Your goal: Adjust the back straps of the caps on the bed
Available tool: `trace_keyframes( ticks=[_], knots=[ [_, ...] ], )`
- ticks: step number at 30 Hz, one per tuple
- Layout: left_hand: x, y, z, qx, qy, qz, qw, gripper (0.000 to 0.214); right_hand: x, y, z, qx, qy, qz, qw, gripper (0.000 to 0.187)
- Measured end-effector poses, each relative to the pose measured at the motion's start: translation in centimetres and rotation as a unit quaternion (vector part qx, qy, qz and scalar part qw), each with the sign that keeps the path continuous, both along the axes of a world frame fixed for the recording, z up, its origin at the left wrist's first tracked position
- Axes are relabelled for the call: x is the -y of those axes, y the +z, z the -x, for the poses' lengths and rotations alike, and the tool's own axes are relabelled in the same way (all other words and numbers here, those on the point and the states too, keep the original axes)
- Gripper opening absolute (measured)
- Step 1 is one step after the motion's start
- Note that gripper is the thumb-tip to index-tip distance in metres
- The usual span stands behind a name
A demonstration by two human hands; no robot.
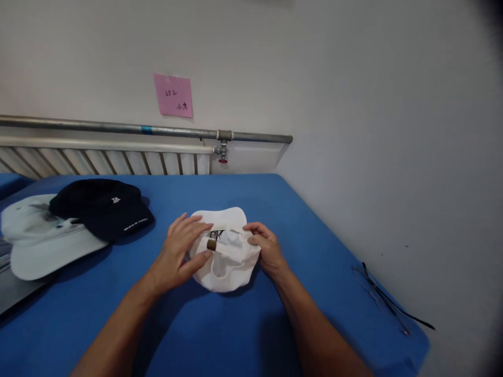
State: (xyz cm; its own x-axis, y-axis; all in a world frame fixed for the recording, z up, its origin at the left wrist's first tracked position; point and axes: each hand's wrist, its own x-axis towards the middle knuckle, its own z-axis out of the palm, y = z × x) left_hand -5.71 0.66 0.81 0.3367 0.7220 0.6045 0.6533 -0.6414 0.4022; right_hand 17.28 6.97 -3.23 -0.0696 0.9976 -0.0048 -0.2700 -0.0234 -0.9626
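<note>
Fingers (192,230) of the left hand (171,256) spread wide over the left side of a white cap (234,239), with a clear gap between thumb and forefinger. Left thumb tip just beside the brown buckle (211,244) on the strap (231,252); forefinger tip farther off, near the base of the brim (225,215). Right hand (271,254) closed on the opposite edge, pinching the fabric between thumb and fingertips.

White cap between both hands, over the middle of the blue table (314,251), brim pointing away toward the wall (353,104). Strap running crosswise, with an arched opening on its near side. Dark marks (217,235) between strap and brim, perhaps lettering, too small and half covered for a sure reading.

Farther left, well apart from the hands: a navy cap (100,201) with a small white emblem and white lettering, lying partly over a pale cap (51,243). Under the pale cap, a gray item (19,296). Far right, along the table edge by the wall: eyeglasses (387,297) with dark arms.

Beyond the table: a white radiator (84,162), a metal pipe (98,126), a red-handled valve (223,161), and higher up, a pink note (173,96) with handwriting.
</note>
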Motion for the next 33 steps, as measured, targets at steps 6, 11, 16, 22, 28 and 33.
trace_keyframes(
  ticks=[6,11,16,22,28,33],
  knots=[
    [0.5,0.8,0.1,0.003,-0.059,0.219,0.974,0.028,-1.6,-0.3,-0.8,0.017,-0.088,0.002,0.996,0.029],
    [0.4,0.8,-0.6,0.124,-0.024,0.328,0.936,0.025,0.9,1.9,-1.5,0.130,-0.234,-0.150,0.952,0.023],
    [0.5,0.5,-0.8,0.207,-0.087,0.374,0.900,0.023,5.0,4.3,-0.3,0.331,-0.148,-0.536,0.762,0.025],
    [0.5,0.6,-0.9,0.302,-0.107,0.415,0.851,0.020,4.2,3.7,1.3,0.368,0.007,-0.483,0.794,0.020],
    [-0.1,0.5,-0.6,0.344,-0.062,0.464,0.814,0.025,2.4,4.8,2.4,0.360,0.149,-0.471,0.791,0.018],
    [-0.5,-0.3,0.0,0.372,-0.012,0.484,0.792,0.025,1.7,3.1,3.4,0.332,0.142,-0.488,0.795,0.017]
  ],
)
